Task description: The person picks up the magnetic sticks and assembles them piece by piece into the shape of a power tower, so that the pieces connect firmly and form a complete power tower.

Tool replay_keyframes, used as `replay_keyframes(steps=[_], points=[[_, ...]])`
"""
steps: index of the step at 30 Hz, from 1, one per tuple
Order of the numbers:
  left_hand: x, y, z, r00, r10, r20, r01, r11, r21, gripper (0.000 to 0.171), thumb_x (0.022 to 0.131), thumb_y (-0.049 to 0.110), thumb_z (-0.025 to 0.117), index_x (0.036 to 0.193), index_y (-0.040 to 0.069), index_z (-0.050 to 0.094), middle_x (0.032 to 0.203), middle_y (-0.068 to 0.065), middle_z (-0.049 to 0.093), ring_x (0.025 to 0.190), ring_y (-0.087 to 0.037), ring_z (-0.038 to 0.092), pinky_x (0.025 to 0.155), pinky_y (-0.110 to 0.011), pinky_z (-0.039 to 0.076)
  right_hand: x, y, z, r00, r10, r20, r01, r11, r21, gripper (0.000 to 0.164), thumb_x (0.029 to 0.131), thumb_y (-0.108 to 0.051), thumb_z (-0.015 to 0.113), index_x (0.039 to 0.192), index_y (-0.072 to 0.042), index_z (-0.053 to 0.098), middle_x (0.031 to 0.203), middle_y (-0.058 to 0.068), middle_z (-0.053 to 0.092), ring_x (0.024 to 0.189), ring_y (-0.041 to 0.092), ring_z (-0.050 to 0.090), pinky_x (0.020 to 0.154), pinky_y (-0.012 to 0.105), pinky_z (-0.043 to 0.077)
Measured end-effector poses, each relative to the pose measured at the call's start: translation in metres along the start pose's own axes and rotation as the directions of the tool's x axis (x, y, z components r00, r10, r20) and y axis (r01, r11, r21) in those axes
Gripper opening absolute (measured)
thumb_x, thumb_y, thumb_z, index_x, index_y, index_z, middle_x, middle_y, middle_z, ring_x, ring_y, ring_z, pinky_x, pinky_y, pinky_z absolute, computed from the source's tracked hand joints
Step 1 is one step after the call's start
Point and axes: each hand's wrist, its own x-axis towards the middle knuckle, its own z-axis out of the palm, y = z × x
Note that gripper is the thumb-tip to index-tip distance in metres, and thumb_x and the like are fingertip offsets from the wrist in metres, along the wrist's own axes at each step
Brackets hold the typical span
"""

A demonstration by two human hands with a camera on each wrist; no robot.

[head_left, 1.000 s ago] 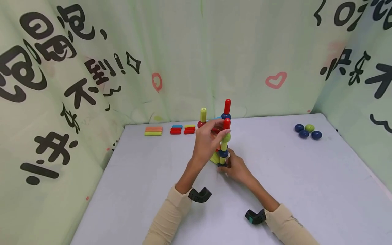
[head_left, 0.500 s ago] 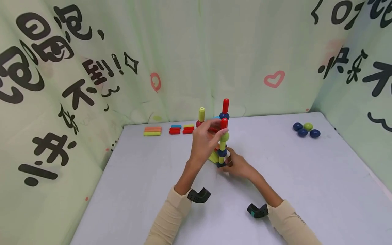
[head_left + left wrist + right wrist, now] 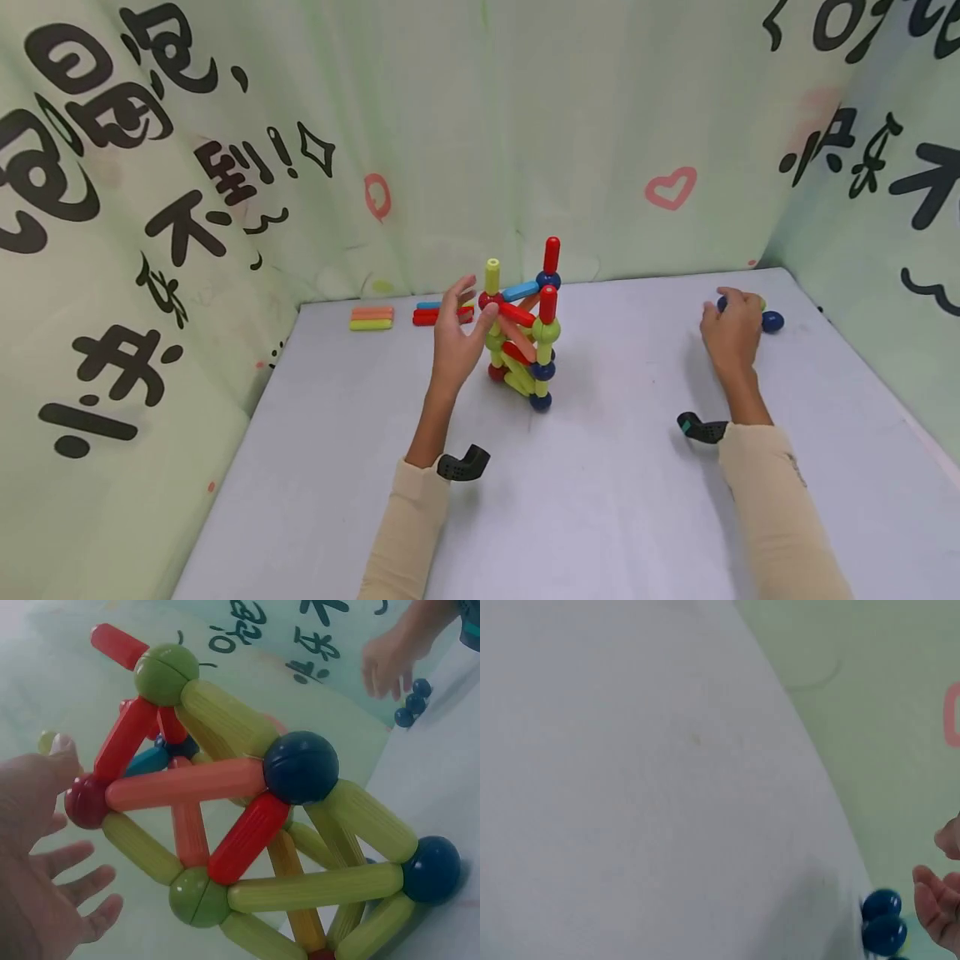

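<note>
And there it goes: the right hand has quit the foot of the frame of rods and balls and swung out over the loose blue balls, while the left hand has backed away from the column topped by a red rod. That seems to mean the frame bears its own weight now, and the work turns to the spare balls. It stands upright just off the left thumb, well apart from the right fingers.

Left fingers: released, spread and slack, the thumb near a dark red ball; whether they touch, I can't tell. Right fingers: loosely bent, grasping nothing, a loose green ball just beside them. Beyond the left fingertips, away from the frame, lie loose red rods.

Now the views! From the head, the right hand covers part of the cluster; the left wrist shows three blue balls below those fingers, with a gap between. It also reveals the crossing rods inside the frame beside the left palm. The right wrist misses the frame entirely, but catches thumb and fingertips parted near two blue balls.
</note>
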Motion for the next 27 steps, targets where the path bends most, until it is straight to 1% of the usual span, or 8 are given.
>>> replay_keyframes(steps=[2, 5, 10, 15, 19, 22, 25, 27], points=[[0.002, -0.003, 0.0, 0.994, -0.055, 0.091, 0.057, 0.998, -0.022, 0.063, 0.093, 0.035, 0.065, 0.146, 0.012, 0.039, 0.144, -0.011, 0.049, 0.133, -0.03, 0.05, 0.105, -0.049, 0.045, 0.014, 0.013, -0.004, 0.997, 0.056, 0.048, -0.051, 0.995, -0.086, 0.043, 0.1, -0.013, 0.047, 0.136, 0.011, 0.047, 0.136, 0.036, 0.04, 0.123, 0.053, 0.043, 0.104, 0.062, 0.035], [0.003, -0.004, 0.003, 0.982, -0.09, 0.166, 0.095, 0.995, -0.023, 0.066, 0.092, 0.035, 0.067, 0.147, 0.012, 0.038, 0.14, -0.013, 0.053, 0.129, -0.03, 0.054, 0.104, -0.046, 0.047, 0.024, 0.029, -0.008, 0.982, 0.074, 0.172, -0.034, 0.975, -0.221, 0.046, 0.101, -0.013, 0.044, 0.137, 0.015, 0.041, 0.139, 0.041, 0.032, 0.119, 0.059, 0.042, 0.1, 0.068, 0.037], [0.002, -0.006, 0.008, 0.977, -0.103, 0.185, 0.105, 0.994, -0.004, 0.07, 0.09, 0.035, 0.07, 0.146, 0.011, 0.036, 0.135, -0.012, 0.059, 0.121, -0.027, 0.058, 0.101, -0.041, 0.05, 0.021, 0.038, -0.011, 0.96, 0.072, 0.272, 0.007, 0.961, -0.278, 0.043, 0.097, -0.008, 0.044, 0.13, 0.019, 0.041, 0.134, 0.046, 0.029, 0.106, 0.063, 0.046, 0.092, 0.07, 0.04], [-0.001, -0.006, 0.009, 0.983, -0.092, 0.161, 0.099, 0.994, -0.039, 0.067, 0.088, 0.032, 0.073, 0.14, 0.009, 0.039, 0.131, -0.014, 0.061, 0.118, -0.028, 0.059, 0.099, -0.047, 0.05, 0.011, 0.035, -0.006, 0.96, 0.034, 0.277, 0.04, 0.966, -0.257, 0.043, 0.096, -0.008, 0.051, 0.129, 0.018, 0.044, 0.123, 0.046, 0.041, 0.112, 0.061, 0.045, 0.092, 0.068, 0.041], [-0.004, -0.005, 0.011, 0.987, -0.069, 0.144, 0.077, 0.996, -0.05, 0.063, 0.087, 0.029, 0.074, 0.135, 0.006, 0.04, 0.127, -0.014, 0.064, 0.113, -0.028, 0.061, 0.096, -0.047, 0.051, 0.003, 0.013, -0.002, 0.968, -0.021, 0.251, 0.06, 0.987, -0.15, 0.048, 0.098, -0.018, 0.057, 0.13, 0.015, 0.046, 0.124, 0.042, 0.049, 0.116, 0.057, 0.047, 0.095, 0.065, 0.042], [-0.006, -0.004, 0.015, 0.989, -0.051, 0.141, 0.058, 0.997, -0.047, 0.062, 0.086, 0.03, 0.075, 0.132, 0.006, 0.041, 0.125, -0.013, 0.065, 0.111, -0.025, 0.062, 0.093, -0.044, 0.053, 0.003, -0.017, -0.002, 0.966, -0.104, 0.238, 0.101, 0.995, 0.023, 0.05, 0.098, -0.026, 0.058, 0.132, 0.009, 0.049, 0.126, 0.037, 0.052, 0.106, 0.043, 0.059, 0.086, 0.046, 0.053], [-0.009, -0.003, 0.019, 0.99, -0.028, 0.138, 0.032, 0.999, -0.03, 0.062, 0.085, 0.032, 0.076, 0.131, 0.006, 0.042, 0.121, -0.012, 0.067, 0.107, -0.024, 0.063, 0.09, -0.04, 0.055, 0.003, -0.053, -0.005, 0.95, -0.201, 0.238, 0.14, 0.958, 0.249, 0.05, 0.097, -0.031, 0.06, 0.134, 0.002, 0.051, 0.124, 0.027, 0.057, 0.088, 0.012, 0.066, 0.069, 0.019, 0.053], [-0.011, -0.003, 0.023, 0.992, -0.01, 0.126, 0.012, 1.0, -0.015, 0.062, 0.084, 0.032, 0.077, 0.13, 0.006, 0.043, 0.117, -0.012, 0.067, 0.103, -0.022, 0.063, 0.087, -0.035, 0.056, 0.003, -0.08, -0.008, 0.938, -0.245, 0.245, 0.138, 0.913, 0.384, 0.051, 0.096, -0.033, 0.062, 0.135, -0.002, 0.051, 0.118, 0.016, 0.059, 0.081, -0.002, 0.062, 0.066, 0.009, 0.049]])
